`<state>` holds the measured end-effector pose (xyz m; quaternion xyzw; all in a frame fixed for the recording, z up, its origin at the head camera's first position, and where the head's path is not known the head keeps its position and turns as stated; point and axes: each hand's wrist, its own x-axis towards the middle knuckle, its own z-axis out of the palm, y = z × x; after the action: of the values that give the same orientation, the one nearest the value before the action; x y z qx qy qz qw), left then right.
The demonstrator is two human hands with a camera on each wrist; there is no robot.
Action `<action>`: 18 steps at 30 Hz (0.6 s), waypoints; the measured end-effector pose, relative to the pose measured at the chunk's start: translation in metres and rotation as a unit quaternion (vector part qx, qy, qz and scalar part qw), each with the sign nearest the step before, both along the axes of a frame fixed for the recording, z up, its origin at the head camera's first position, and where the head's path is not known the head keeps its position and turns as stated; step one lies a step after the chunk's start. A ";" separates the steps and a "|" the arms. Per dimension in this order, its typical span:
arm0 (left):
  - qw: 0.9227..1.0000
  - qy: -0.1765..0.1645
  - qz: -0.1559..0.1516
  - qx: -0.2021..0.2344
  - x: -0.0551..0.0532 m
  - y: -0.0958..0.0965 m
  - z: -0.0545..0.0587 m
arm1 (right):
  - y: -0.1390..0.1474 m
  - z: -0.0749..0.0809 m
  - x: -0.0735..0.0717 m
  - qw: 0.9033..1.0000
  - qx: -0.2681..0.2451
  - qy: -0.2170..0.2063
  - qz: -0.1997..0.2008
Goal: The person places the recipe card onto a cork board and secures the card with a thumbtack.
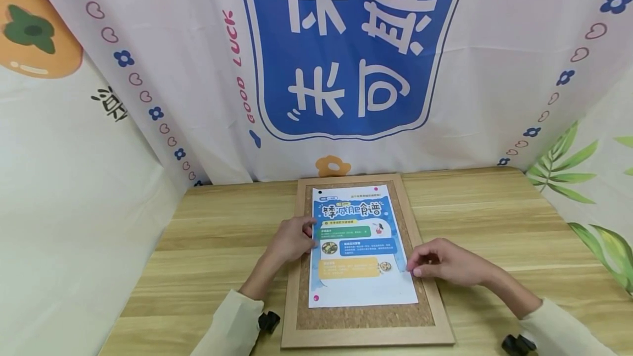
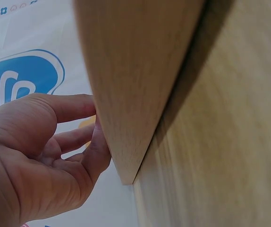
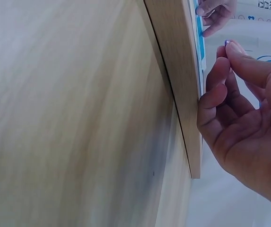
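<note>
A printed poster [image 1: 363, 291] lies on a cork board [image 1: 366, 317] with a pale wooden frame [image 1: 368, 338]. Round-headed thumbtacks mark the poster: a black one [image 1: 320, 192] at its upper left, a pink one [image 1: 376, 188] at its upper right and another pink one [image 1: 316, 298] at its lower left. My left hand [image 1: 295, 239] rests its fingertips at the poster's left edge, over the frame. At the right edge, lower down, is my right hand [image 1: 447, 262]. Its thumb and forefinger pinch a small purple thumbtack [image 3: 227, 42], mostly hidden by the fingertips; the other fingers curl beside the frame.
The board lies flat on a wood-grain table [image 1: 212, 246], whose surface extends to both sides. Behind it hangs a white printed cloth [image 1: 470, 109] with a large blue label. Black wrist straps [image 1: 269, 322] show at the sleeves.
</note>
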<state>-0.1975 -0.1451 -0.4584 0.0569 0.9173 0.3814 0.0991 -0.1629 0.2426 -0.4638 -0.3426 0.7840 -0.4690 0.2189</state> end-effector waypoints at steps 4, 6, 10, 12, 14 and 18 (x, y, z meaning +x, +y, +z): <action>1.000 -0.005 0.004 0.003 0.000 0.000 0.000 | -0.003 0.000 0.000 1.000 0.002 -0.002 0.002; 1.000 -0.004 0.004 0.004 0.001 -0.001 -0.001 | -0.004 0.000 0.000 1.000 0.003 -0.001 0.003; 1.000 -0.002 0.003 0.006 0.001 -0.001 -0.001 | -0.006 0.000 0.001 1.000 0.001 -0.001 0.011; 1.000 -0.001 0.002 0.006 0.000 -0.001 -0.001 | -0.007 0.000 0.001 1.000 -0.002 -0.002 0.019; 1.000 0.000 0.002 0.006 0.000 -0.001 -0.002 | -0.008 0.000 0.001 1.000 -0.005 -0.002 0.027; 1.000 0.001 0.000 0.005 0.000 -0.001 -0.002 | -0.010 -0.002 0.001 0.999 -0.009 0.000 0.038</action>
<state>-0.1980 -0.1461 -0.4600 0.0575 0.9154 0.3863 0.0977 -0.1616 0.2329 -0.4655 -0.3739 0.7661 -0.4676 0.2339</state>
